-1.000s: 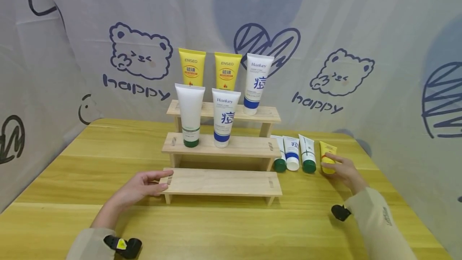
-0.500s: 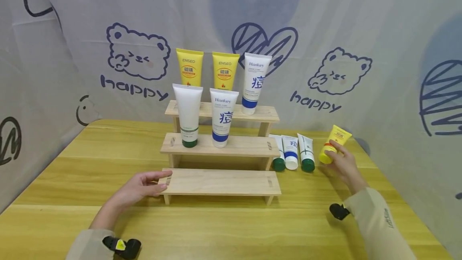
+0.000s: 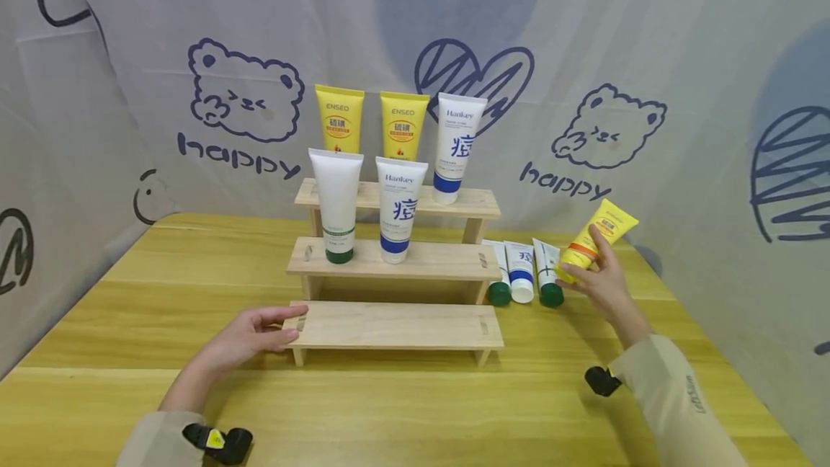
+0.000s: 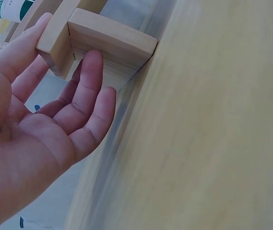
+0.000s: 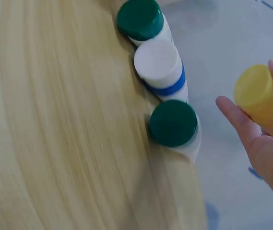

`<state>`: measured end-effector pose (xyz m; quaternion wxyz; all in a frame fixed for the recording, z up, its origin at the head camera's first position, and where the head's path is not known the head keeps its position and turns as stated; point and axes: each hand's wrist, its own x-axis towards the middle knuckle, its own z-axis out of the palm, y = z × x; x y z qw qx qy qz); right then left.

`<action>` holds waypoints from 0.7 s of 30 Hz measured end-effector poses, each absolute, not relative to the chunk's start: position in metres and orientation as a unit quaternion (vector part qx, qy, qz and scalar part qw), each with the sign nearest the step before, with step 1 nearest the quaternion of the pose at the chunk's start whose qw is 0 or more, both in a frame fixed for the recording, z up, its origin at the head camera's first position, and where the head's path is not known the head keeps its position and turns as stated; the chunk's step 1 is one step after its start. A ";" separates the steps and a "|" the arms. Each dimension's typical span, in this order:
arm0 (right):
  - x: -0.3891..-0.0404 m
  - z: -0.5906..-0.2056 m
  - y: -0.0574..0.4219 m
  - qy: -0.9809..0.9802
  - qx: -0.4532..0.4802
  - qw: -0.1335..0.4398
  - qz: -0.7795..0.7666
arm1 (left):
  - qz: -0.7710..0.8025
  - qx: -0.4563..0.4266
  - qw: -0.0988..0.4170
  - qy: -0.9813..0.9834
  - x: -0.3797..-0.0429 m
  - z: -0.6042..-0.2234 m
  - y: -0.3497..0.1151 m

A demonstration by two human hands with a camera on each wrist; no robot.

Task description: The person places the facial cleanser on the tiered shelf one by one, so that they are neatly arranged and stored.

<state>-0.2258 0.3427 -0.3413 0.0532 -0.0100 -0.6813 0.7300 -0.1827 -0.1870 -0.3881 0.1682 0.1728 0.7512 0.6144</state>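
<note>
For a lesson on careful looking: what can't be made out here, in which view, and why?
Head view:
Lower end of the rear-left yellow tube: hidden by the green-capped standing tube.
Left side of the leftmost lying tube: hidden by the middle wooden tier.
Small print on the front standing Hankey tube: too small.

Right wrist view:
Far end of the held yellow tube: cut off by the right edge.

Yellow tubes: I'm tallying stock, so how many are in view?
3: the left tube and the middle tube on the top shelf, and the tilted tube held in the right hand. Any behind the stand would be hidden.
</note>
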 end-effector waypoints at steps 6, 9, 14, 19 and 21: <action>-0.224 -0.338 0.328 -0.703 0.012 0.088 0.705 | 0.613 0.173 0.166 0.753 -0.182 -0.388 -0.187; -0.222 -0.336 0.322 -0.713 0.024 0.102 0.693 | 0.613 0.176 0.165 0.753 -0.182 -0.389 -0.187; -0.220 -0.332 0.313 -0.725 0.038 0.124 0.676 | 0.612 0.177 0.163 0.754 -0.182 -0.389 -0.187; -0.217 -0.327 0.304 -0.721 0.068 0.136 0.676 | 0.611 0.178 0.162 0.754 -0.183 -0.389 -0.187; -0.216 -0.324 0.299 -0.724 0.074 0.140 0.671 | 0.611 0.178 0.162 0.754 -0.182 -0.389 -0.187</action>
